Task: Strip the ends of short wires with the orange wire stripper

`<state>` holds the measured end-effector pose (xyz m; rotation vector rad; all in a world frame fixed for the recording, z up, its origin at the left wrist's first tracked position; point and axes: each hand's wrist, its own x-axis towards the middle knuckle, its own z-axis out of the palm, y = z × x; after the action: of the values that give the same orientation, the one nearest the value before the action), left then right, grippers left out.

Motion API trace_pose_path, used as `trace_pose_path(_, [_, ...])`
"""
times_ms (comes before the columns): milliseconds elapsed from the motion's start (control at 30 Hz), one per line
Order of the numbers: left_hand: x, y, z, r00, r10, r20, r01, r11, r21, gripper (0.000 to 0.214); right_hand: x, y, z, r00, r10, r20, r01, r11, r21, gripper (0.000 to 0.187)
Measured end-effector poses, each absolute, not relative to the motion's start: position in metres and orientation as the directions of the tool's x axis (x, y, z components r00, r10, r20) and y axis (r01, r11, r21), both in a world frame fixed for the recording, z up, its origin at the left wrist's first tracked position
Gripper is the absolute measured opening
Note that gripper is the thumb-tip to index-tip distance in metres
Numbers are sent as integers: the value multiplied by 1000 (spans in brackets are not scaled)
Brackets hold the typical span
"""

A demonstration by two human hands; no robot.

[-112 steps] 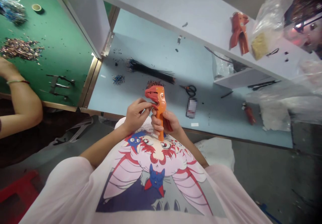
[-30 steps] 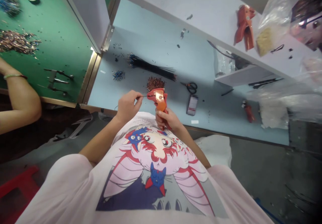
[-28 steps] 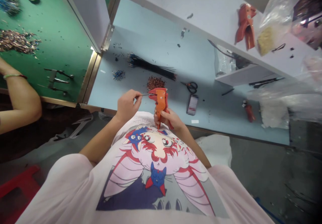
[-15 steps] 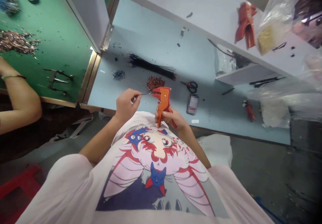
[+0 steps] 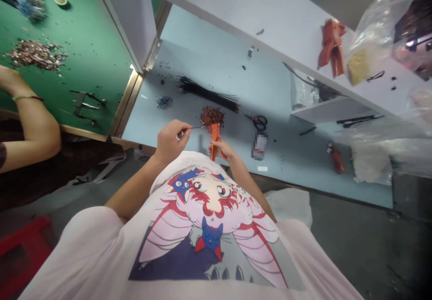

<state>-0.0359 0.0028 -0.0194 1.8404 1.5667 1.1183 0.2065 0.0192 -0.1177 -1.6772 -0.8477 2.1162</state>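
Observation:
My left hand [image 5: 171,139] pinches a thin dark wire [image 5: 195,127] whose tip points right into the jaws of an orange wire stripper [image 5: 213,138]. My right hand [image 5: 223,150] is wrapped round the stripper's handles, holding it upright and edge-on just above the near edge of the light blue table [image 5: 209,88]. Right behind the stripper lies a small heap of reddish-brown wire bits [image 5: 212,114]. A bundle of long black wires [image 5: 209,96] lies further back.
Black scissors [image 5: 257,121] lie right of the heap; a small blue wire clump [image 5: 164,102] lies left. A second orange stripper [image 5: 331,47] and plastic bags [image 5: 371,34] sit on the white shelf. Another person's arm [image 5: 27,124] rests by the green table [image 5: 81,61], with pliers [image 5: 84,104] and wire scraps.
The stripper has turned edge-on and dropped a little in my right hand. My left hand still holds the wire at its jaws. The view shifted slightly to the left.

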Motion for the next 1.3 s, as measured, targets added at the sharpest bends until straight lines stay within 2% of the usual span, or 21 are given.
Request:
trace_pose_path(100, [-42,2,-22,-18,968,250,584,-193,788,11,216,20,-122,-270,587,-763,170,-751,-638,23])
trace_pose_path(333, [-36,2,-24,-5,968,251,559,-205,803,11,206,20,-157,-369,526,-766,350,-685,-639,26])
trace_pose_path(467, [-36,-1,-20,-3,973,233,563,-191,804,12,192,32,-179,-364,572,-735,392,-621,-678,28])
trace_pose_path(600, [-45,-5,-22,-39,978,207,582,-146,800,13,193,61,-180,-326,698,-638,335,-545,-768,50])
trace_pose_path(667, [-48,-6,-26,-51,979,199,590,-131,797,12,194,72,-175,-339,722,-604,301,-525,-796,61])
trace_pose_path(733, [-48,-5,-28,-53,980,190,590,-123,798,12,191,74,-170,-379,709,-595,287,-521,-804,65])
trace_pose_path(900, [-38,-1,-28,-21,983,184,574,-138,807,14,163,56,-174,-440,647,-623,332,-528,-782,47])
trace_pose_path(1067, [-36,0,-27,-36,978,205,576,-147,804,12,154,70,-171,-322,725,-609,322,-520,-791,39])
trace_pose_path(1200, [-43,2,-31,-158,964,212,601,-77,796,11,179,75,-136,-291,747,-598,258,-540,-801,41])
trace_pose_path(1267, [-46,3,-33,-182,962,202,580,-61,813,10,193,60,-110,-344,717,-607,218,-568,-794,39])
trace_pose_path(1300, [-45,4,-33,-180,964,197,564,-63,823,10,199,50,-96,-430,673,-601,162,-597,-785,39])
